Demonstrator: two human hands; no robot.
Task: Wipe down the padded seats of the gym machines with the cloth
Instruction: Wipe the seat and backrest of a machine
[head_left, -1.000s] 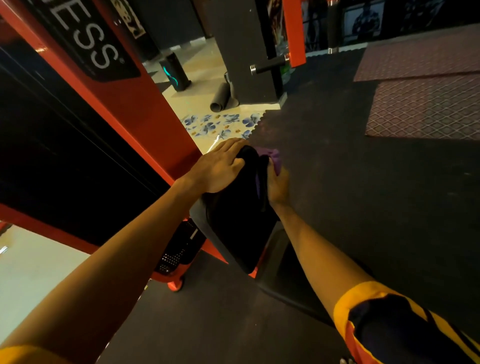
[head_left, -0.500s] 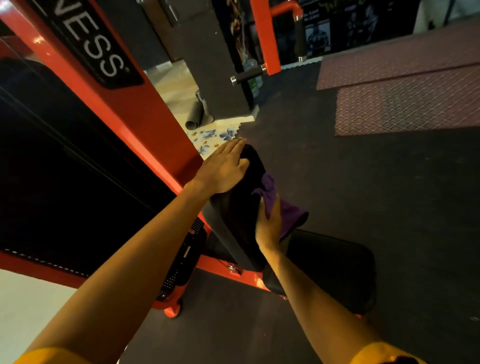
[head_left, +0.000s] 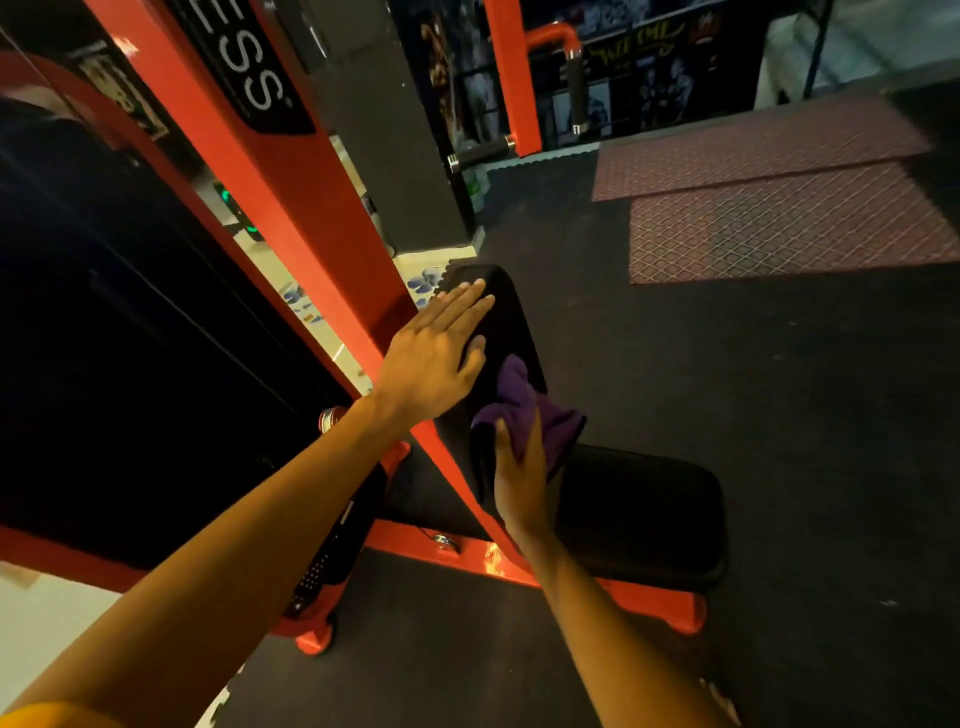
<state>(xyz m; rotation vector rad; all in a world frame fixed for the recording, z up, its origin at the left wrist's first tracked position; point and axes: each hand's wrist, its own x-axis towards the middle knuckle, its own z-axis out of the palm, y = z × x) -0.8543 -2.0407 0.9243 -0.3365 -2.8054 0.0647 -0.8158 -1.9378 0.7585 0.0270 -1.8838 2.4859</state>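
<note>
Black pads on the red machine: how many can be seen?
2. The upright back pad, under the left hand; the flat seat pad below it, at the right. Others may be hidden.

The left hand (head_left: 431, 358) lies flat, fingers straight, on the upper end of the tilted black padded backrest (head_left: 511, 322). The right hand (head_left: 519, 483) presses a bunched purple cloth (head_left: 524, 410) against the pad's face, above the black padded seat (head_left: 639, 514) on its orange-red steel frame (head_left: 322, 218).
</note>
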